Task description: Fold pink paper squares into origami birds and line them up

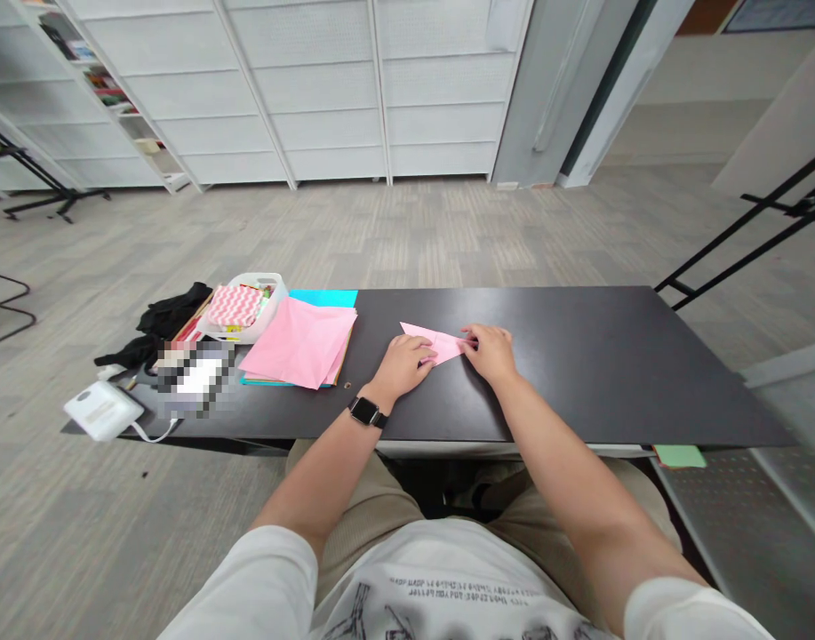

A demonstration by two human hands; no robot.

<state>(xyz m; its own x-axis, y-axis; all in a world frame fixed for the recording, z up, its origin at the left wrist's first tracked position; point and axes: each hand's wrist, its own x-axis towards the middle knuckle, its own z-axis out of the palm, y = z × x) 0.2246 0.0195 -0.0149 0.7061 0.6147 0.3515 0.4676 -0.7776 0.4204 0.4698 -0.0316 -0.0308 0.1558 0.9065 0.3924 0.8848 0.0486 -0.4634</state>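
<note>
A sheet of pink paper (445, 341), folded into a long pointed shape, lies on the dark tabletop in front of me. My left hand (402, 366), with a black watch on its wrist, holds the paper's left part, fingers and thumb pressed on it. At the narrow right end, my right hand (491, 350) pinches the paper between thumb and fingers. The fingertips cover part of both ends. Left of my hands lies a stack of coloured paper with pink sheets (307, 342) on top and blue edges showing beneath.
A white basket (278, 289) holding a pink-and-white patterned item stands behind the stack. Black cloth (173, 309), a blurred-out device (197, 378) and a white box with a cable (104, 411) crowd the left end. A green piece (679, 456) juts from the table's front edge.
</note>
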